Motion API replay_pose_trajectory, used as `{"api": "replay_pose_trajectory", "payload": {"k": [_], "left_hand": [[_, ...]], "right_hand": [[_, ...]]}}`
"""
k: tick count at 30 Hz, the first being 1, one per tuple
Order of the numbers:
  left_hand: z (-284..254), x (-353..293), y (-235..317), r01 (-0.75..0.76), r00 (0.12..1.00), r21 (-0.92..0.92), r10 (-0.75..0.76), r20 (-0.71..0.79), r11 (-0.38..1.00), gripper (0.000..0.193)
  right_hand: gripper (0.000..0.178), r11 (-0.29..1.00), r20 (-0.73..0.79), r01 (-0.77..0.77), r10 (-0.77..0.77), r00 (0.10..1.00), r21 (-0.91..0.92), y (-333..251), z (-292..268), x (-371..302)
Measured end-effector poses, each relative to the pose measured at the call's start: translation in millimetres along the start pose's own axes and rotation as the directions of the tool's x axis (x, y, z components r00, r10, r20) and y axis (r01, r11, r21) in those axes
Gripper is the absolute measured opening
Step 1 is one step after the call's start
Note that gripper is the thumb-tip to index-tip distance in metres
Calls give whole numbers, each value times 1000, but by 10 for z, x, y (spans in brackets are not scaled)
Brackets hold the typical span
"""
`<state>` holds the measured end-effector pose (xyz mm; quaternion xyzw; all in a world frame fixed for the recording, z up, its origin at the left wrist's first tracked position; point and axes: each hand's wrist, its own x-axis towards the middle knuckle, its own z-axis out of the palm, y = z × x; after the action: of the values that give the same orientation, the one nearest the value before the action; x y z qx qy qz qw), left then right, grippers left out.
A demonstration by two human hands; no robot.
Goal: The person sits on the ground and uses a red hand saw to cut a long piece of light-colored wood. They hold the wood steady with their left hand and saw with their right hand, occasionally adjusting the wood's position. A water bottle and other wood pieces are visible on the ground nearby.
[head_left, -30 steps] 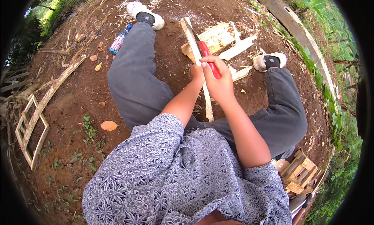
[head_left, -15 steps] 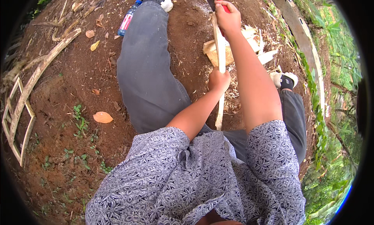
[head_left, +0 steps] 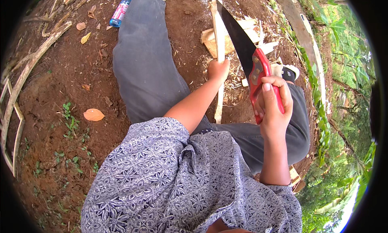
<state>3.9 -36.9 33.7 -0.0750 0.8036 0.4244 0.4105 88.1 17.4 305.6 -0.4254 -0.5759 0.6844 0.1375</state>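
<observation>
On bare reddish soil (head_left: 60, 71), between outstretched legs in grey trousers (head_left: 141, 63), a long pale wooden strip (head_left: 220, 35) lies pointing away from the person. Left hand (head_left: 219, 70) grips this strip partway along, fingers wrapped around it. Right hand (head_left: 271, 108) is raised, fingers closed around the red handle of a hand saw (head_left: 250, 55); dark blade angled up and away, just beside the strip, contact not discernible. Pale offcuts (head_left: 250, 27) piled beyond. Plastic bottle (head_left: 120, 10) lies by the left leg; dry leaf (head_left: 93, 114) on soil.
</observation>
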Motion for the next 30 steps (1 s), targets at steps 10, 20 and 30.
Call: {"api": "replay_pose_trajectory", "payload": {"k": [10,20,30], "left_hand": [[58,85,-25,-21,1000,67,22,-9,998,34],[-55,51,-2,-30,997,91,36,-72,995,37],[16,47,-99,-11,997,50,15,-77,999,34]], "right_hand": [[15,935,-86,345,-351,932,-83,895,1143,3033],[15,995,11,100,-100,995,-15,632,268,837],[16,964,8,196,-198,980,-179,675,412,1343]]}}
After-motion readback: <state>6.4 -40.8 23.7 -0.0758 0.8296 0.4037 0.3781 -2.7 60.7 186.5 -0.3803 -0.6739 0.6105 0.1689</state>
